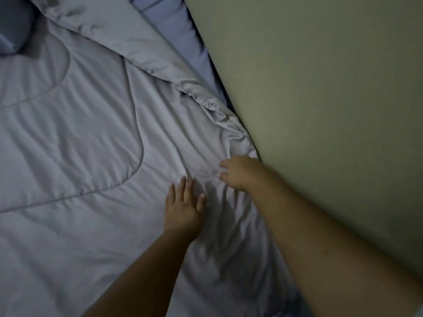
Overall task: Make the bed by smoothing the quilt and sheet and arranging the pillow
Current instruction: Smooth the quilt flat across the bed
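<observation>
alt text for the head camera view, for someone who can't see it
Two bare hands work a pale grey quilt on a bed beside a wall: the left hand lies flat on it, the right hand is at its bunched edge by the wall. Blue sheet shows beyond; a pillow lies top left.

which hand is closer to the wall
Right. The right hand is at the quilt edge beside the wall; the left hand lies flat farther in.

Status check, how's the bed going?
Left hand flat on quilt. Right hand at bunched edge by wall. Sheet exposed. Nothing blocking.
</observation>
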